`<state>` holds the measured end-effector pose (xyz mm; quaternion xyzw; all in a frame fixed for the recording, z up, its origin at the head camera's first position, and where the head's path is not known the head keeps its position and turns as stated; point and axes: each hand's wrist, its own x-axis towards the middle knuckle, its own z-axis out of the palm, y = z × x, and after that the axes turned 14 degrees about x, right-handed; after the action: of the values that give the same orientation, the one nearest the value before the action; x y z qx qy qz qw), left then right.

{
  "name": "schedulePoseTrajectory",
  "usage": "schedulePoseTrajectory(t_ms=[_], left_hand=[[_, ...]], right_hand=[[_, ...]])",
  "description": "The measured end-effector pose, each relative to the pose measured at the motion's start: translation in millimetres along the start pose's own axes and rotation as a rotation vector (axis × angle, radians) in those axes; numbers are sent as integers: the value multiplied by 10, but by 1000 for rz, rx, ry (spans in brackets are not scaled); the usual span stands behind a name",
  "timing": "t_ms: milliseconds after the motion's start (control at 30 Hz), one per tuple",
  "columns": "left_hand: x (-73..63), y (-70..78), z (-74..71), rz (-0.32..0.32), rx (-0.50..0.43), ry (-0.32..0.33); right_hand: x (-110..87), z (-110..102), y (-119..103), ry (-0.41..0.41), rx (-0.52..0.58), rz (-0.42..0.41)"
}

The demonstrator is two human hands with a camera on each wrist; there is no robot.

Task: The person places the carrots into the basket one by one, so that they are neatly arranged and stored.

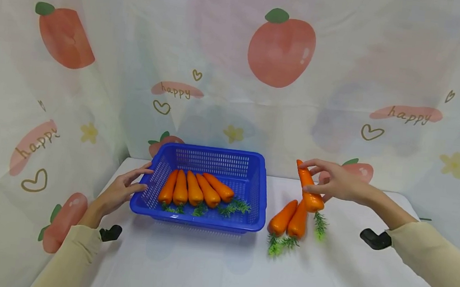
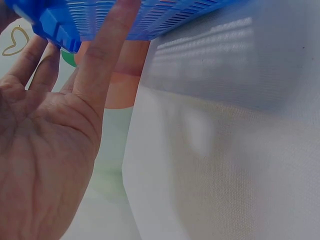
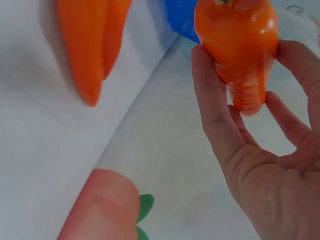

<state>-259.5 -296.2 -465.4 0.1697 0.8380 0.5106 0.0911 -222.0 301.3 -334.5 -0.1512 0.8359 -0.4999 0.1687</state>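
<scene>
An orange carrot (image 1: 311, 192) with a green leafy top is held by my right hand (image 1: 335, 180), thumb and fingers on either side. Its narrow tip points up and its leaves hang down. In the right wrist view the carrot (image 3: 240, 45) sits between the thumb and fingers. My left hand (image 1: 120, 190) touches the left side of the blue plastic basket (image 1: 264, 194), its fingers fairly straight; the left wrist view shows the thumb against the basket's wall (image 2: 165, 20). Several carrots (image 1: 195, 189) lie side by side inside the basket, tips toward the back.
Two carrots (image 1: 283, 218) lie on the white table (image 1: 216, 273) right of the basket, below the held one, leaves toward the front. A pale curtain (image 1: 222, 58) printed with fruit and hearts hangs behind and at the left. Dark wrist mounts (image 1: 375, 239) project beside both sleeves.
</scene>
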Motion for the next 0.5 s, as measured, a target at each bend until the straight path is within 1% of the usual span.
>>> schedulePoseTrajectory(t_ms=[133, 267, 400, 500], left_hand=[[-10, -3, -3, -1, 2, 3], [-4, 0, -7, 5, 7, 9], [6, 4, -8, 8, -2, 5], [7, 3, -11, 8, -4, -1]], right_hand=[[150, 25, -111, -21, 5, -32], [316, 81, -240, -35, -8, -37], [501, 176, -396, -61, -47, -59], [674, 284, -494, -86, -70, -81]])
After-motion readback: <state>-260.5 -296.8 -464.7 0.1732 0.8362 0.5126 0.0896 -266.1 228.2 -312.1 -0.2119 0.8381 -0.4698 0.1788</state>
